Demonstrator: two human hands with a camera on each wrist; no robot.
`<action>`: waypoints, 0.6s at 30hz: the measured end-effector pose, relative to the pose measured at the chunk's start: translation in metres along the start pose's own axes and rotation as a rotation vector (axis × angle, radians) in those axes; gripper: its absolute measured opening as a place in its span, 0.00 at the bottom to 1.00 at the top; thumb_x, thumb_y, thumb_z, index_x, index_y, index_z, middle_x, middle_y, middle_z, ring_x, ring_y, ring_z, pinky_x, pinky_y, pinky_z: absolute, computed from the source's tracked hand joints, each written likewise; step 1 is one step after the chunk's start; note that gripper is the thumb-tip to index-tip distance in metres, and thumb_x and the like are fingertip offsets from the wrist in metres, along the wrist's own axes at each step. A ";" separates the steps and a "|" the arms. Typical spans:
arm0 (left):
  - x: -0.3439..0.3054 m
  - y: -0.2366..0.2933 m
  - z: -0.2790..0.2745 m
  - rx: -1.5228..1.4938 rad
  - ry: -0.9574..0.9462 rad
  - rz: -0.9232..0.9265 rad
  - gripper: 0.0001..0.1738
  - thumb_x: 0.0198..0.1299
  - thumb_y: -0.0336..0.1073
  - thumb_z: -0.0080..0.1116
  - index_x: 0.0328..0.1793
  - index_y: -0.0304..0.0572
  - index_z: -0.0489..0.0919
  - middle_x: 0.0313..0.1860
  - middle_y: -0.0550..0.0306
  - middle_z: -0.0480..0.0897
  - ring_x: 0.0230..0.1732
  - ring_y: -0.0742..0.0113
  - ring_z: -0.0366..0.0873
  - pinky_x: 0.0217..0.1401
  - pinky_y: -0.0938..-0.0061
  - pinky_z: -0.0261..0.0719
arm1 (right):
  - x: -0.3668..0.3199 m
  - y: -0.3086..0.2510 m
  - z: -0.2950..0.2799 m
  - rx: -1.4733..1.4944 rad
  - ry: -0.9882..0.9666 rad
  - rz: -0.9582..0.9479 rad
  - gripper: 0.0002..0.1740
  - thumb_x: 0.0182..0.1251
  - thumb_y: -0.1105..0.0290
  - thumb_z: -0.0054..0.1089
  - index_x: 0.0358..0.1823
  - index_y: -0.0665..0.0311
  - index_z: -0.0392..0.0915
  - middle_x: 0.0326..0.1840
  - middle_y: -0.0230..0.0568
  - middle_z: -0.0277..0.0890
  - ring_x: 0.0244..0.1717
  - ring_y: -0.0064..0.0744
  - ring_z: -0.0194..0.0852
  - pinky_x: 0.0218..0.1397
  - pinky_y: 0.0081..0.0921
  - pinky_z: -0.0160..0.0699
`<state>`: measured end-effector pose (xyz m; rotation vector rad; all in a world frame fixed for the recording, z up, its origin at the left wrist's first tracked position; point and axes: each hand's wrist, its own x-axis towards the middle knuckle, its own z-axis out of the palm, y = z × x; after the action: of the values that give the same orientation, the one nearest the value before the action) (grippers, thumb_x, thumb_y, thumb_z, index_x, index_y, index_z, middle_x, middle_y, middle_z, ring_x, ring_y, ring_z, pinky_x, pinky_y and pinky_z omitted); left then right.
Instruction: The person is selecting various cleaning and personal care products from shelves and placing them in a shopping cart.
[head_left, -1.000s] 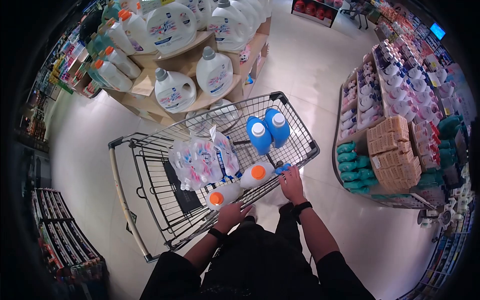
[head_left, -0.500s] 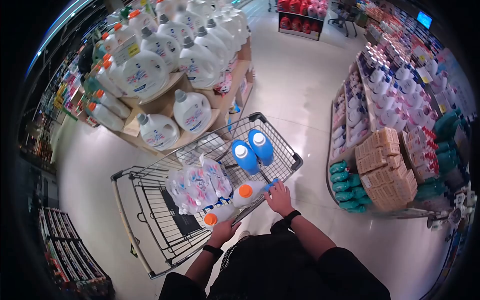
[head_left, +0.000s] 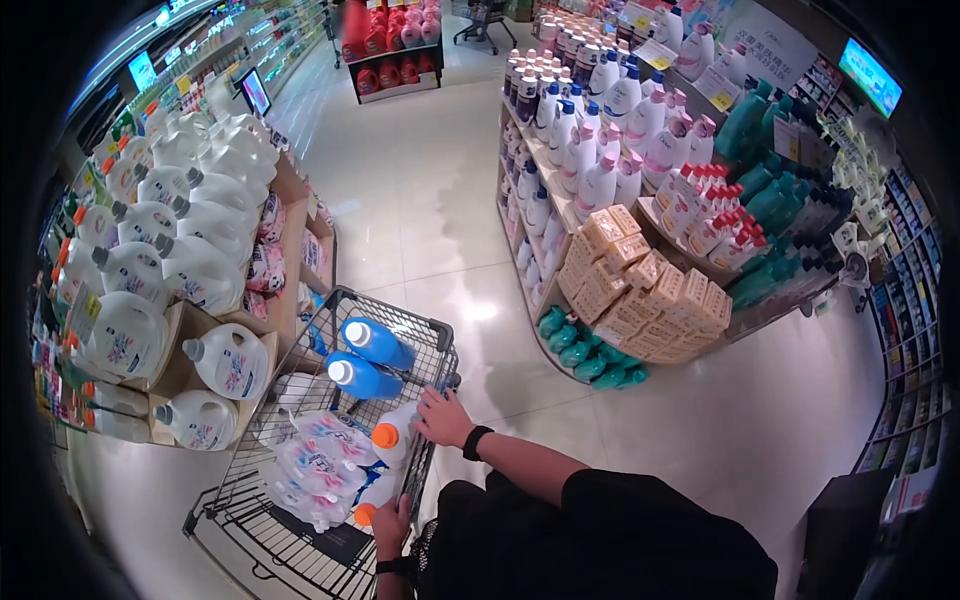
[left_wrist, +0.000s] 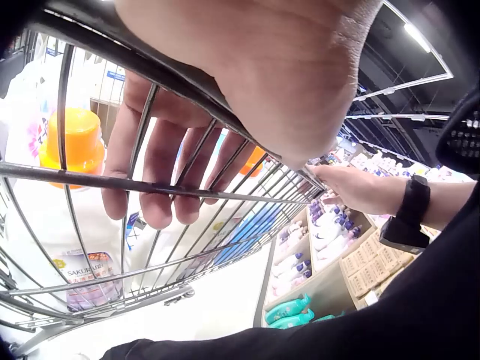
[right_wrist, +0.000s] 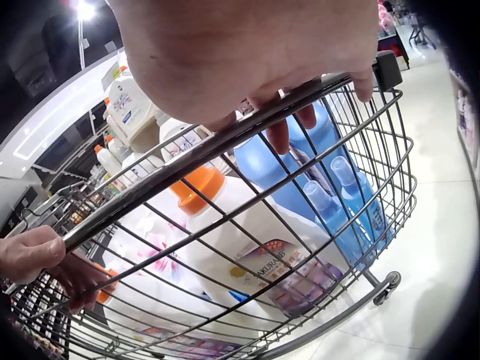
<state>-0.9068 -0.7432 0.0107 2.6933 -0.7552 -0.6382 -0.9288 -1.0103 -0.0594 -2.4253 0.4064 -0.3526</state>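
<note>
A wire shopping cart (head_left: 395, 310) stands at the lower left of the head view. My left hand (head_left: 391, 525) grips its near side rail, the fingers (left_wrist: 157, 176) hanging over it behind the wires. Farther forward on the same rail, my right hand (head_left: 445, 418) holds on, fingertips (right_wrist: 278, 139) bent over the inner side. Beside the hands in the cart are two white bottles with orange caps (head_left: 390, 445). Two blue bottles (head_left: 378, 342) stand near the front, with small blue spray bottles (right_wrist: 364, 199) close by. Clear plastic-wrapped packs (head_left: 318, 470) lie mid-cart.
A stepped display of white detergent jugs (head_left: 210, 265) borders the cart's far side. To the right stands a rounded shelf with pump bottles (head_left: 600, 180), tan packages (head_left: 650, 300) and green bottles (head_left: 590, 355). Pale floor (head_left: 410, 215) runs between them toward a red-bottle stand (head_left: 395, 70).
The view has swung right, so the cart and jug display now sit farther left and the right-hand shelf nearer the middle. Both hands stay on the cart's rail.
</note>
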 end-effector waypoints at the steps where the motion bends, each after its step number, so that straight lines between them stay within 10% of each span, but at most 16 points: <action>1: 0.004 0.004 0.004 -0.015 -0.003 0.007 0.26 0.68 0.54 0.49 0.36 0.36 0.80 0.27 0.39 0.81 0.34 0.37 0.79 0.36 0.52 0.74 | 0.002 0.004 -0.004 0.004 0.003 0.004 0.21 0.66 0.52 0.52 0.46 0.63 0.77 0.58 0.48 0.70 0.73 0.46 0.55 0.70 0.62 0.54; 16: 0.059 0.065 0.025 0.152 -0.088 0.079 0.27 0.63 0.56 0.56 0.32 0.35 0.82 0.27 0.37 0.82 0.34 0.37 0.81 0.38 0.49 0.77 | -0.017 0.025 -0.050 0.016 0.155 0.068 0.22 0.67 0.57 0.53 0.57 0.62 0.71 0.73 0.52 0.59 0.75 0.52 0.52 0.75 0.56 0.47; 18: 0.067 0.070 0.025 0.154 -0.097 0.115 0.23 0.61 0.53 0.58 0.34 0.35 0.82 0.29 0.38 0.82 0.35 0.38 0.81 0.39 0.49 0.78 | -0.010 0.032 -0.058 -0.041 0.180 0.069 0.24 0.67 0.56 0.54 0.58 0.62 0.70 0.75 0.51 0.56 0.67 0.54 0.64 0.72 0.54 0.54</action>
<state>-0.8974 -0.8407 -0.0081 2.7469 -1.0150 -0.7130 -0.9647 -1.0624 -0.0380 -2.4207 0.5792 -0.5392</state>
